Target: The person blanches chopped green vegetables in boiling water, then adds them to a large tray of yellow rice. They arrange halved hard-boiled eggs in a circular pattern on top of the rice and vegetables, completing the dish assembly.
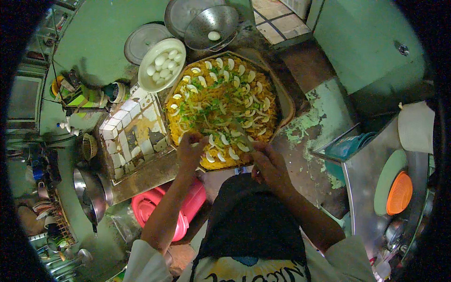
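Far left on my feed, a green wall (98, 37) runs down toward a crowded dish rack (60, 211); next comes the tiled bench (127, 136), its pale squares chipped and stained, then the tray (278, 101) at the centre, hiding most of what bears it; further right I see flaking green paint (300, 113) and a steel surface (359, 197). Starting left again, a metal pan (97, 197) sits low beside the bench. A grey lid (143, 40) lies behind a bowl (145, 84) of peeled eggs (164, 63), near the tray's far left edge. The left forearm partly blocks my view of a pink tub (195, 202). The left grip (191, 146) is bent over the tray's near left edge; I cannot tell whether it pinches anything. Yellow food (221, 113) fills the tray, dotted with egg slices (266, 104). Beyond it, a colander (199, 35) holds one egg. The right grip (270, 167) grasps a knife (243, 135), blade over the food. Rightmost, an orange basket (400, 190) overlaps a pale green plate (383, 188).
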{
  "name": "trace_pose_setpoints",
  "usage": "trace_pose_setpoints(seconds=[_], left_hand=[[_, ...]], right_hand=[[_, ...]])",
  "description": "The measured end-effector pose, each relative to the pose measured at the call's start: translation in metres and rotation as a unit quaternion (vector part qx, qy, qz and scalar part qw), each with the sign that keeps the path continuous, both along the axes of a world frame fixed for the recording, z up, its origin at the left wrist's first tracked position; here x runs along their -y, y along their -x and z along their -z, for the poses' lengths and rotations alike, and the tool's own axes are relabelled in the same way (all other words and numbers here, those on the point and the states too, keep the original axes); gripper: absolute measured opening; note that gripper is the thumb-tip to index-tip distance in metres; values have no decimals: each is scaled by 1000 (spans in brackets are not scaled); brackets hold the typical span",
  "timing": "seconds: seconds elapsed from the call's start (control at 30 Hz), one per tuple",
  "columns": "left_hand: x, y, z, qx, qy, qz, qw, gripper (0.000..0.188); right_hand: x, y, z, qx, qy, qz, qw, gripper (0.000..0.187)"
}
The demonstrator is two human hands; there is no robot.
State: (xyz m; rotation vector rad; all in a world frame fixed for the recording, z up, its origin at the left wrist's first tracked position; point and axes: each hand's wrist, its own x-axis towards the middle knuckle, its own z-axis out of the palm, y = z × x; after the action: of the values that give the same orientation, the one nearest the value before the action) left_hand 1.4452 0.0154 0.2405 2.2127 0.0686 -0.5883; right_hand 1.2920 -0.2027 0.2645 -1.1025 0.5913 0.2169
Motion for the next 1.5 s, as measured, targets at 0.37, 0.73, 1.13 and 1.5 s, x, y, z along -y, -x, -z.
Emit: trace_pose_setpoints(seconds=[0.37,0.73,1.13,1.5], left_hand=[[-21,20,-36,-289,366,-93,879,33],[-64,-34,-10,-266,342,55,900,37],[-82,-60,-3,-317,372,147,860,36],[-71,-96,10,-351,296,150,876,39]], right_hand=[[-51,-5,9,45,73,19,996,28],[-190,-23,12,25,370,107,922,25],[-239,-39,8,44,351,218,909,23],[-242,-68,34,-20,90,288,953,29]])
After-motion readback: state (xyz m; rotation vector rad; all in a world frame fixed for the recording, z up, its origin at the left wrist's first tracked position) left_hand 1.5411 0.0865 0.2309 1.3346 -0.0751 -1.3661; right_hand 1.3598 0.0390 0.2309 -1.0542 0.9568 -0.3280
